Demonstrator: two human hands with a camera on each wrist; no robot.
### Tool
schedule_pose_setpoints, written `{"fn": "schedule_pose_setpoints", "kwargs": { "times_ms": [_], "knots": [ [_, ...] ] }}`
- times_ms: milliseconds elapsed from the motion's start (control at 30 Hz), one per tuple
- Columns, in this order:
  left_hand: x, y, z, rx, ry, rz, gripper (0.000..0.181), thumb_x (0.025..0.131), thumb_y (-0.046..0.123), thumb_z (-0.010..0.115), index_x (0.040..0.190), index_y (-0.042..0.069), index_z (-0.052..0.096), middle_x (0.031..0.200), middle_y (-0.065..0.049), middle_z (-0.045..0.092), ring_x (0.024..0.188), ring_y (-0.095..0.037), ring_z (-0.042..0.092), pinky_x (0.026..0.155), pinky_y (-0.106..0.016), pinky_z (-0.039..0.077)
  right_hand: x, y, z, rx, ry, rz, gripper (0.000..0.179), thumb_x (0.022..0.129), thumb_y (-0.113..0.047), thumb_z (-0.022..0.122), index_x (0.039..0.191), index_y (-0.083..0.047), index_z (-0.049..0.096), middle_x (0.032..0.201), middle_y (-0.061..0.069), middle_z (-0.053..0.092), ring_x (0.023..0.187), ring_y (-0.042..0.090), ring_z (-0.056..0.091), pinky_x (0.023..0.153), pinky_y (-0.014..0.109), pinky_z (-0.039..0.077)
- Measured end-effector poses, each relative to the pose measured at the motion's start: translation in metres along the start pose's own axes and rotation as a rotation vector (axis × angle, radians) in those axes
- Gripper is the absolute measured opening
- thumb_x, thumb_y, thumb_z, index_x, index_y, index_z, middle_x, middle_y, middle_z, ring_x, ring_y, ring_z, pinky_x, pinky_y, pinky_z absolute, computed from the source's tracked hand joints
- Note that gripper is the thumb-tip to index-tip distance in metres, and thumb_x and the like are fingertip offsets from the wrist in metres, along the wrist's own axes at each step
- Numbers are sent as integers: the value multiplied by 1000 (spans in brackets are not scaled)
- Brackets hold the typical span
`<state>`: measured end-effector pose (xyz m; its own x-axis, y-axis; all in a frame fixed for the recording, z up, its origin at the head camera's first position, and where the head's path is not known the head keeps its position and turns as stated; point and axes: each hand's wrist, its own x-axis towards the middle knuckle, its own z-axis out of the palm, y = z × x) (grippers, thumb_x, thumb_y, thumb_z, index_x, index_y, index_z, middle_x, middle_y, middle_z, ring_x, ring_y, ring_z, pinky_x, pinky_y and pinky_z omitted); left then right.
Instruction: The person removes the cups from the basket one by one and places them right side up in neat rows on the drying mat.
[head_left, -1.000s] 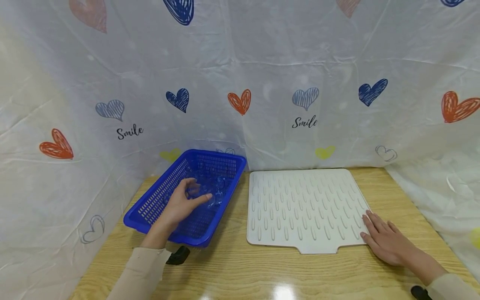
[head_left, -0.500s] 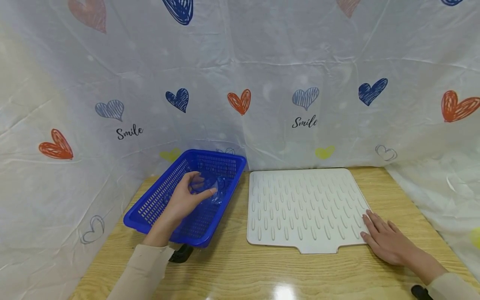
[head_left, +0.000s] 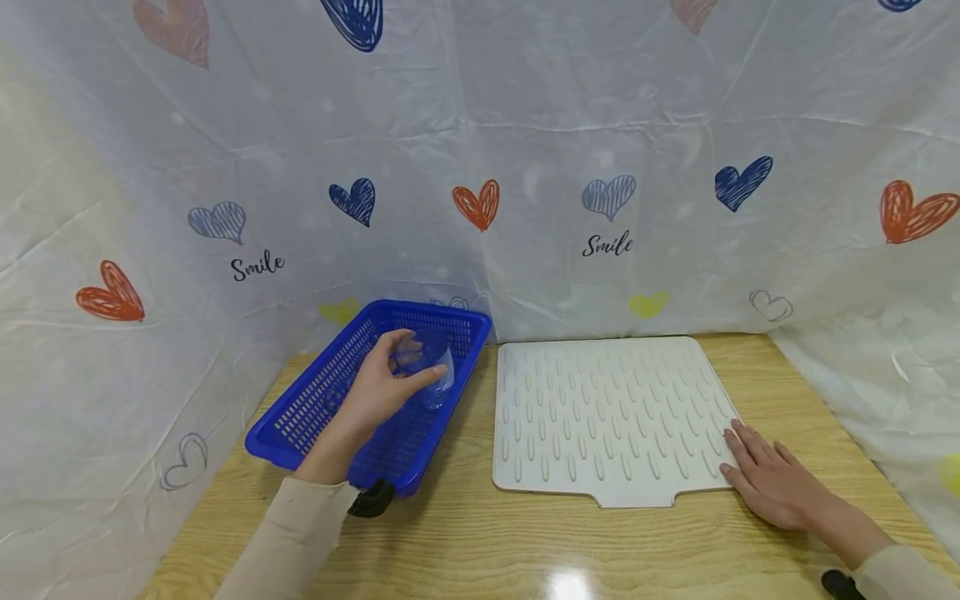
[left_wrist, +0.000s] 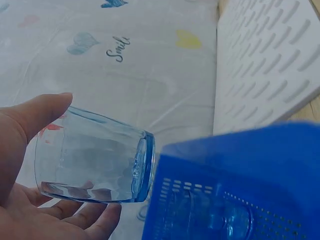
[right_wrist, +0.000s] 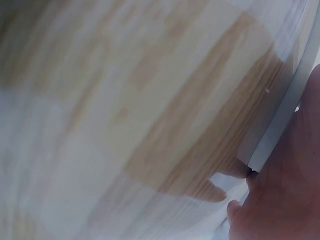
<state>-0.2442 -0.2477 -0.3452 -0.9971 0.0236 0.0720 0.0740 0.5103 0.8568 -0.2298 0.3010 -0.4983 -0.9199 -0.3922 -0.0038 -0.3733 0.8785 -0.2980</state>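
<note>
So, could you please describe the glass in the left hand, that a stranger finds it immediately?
On the wooden table, left of the white ridged mat, sits a blue basket. Above it, the left hand grips a clear, blue-tinted glass. Other glassware lies in the basket; only this piece is held.

Table glare, right wrist view seemingly blurry.

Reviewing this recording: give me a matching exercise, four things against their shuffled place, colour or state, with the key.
Things
1. Glass tumbler
2. Basket
3. Ridged board
4. Backdrop sheet

Descriptions
A. White, flat on the wooden table
B. Printed with hearts
C. Blue and perforated
D. Held in the left grip

Pairs: 1-D; 2-C; 3-A; 4-B
</note>
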Motion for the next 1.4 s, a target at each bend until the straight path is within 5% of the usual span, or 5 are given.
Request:
{"fn": "schedule_pose_setpoints", "kwargs": {
  "times_ms": [333,1400],
  "knots": [
    [6,15,14,-10,-17,41,94,90,45,79,160,14,26,154,-13,43,146,-34,38,118,-56,33,-1,3,7,12,71,-40,65,110,-36,43,151,15,35,157,37,29,144,56,26,109,76,22],
    [19,49,56,-78,-50,105,87,90,35,80,158,14,30,148,-8,48,139,-29,46,111,-50,42,1,2,0,19,-4,-16,68,111,-37,41,152,16,30,160,37,21,148,55,21,114,66,27]
  ]
}}
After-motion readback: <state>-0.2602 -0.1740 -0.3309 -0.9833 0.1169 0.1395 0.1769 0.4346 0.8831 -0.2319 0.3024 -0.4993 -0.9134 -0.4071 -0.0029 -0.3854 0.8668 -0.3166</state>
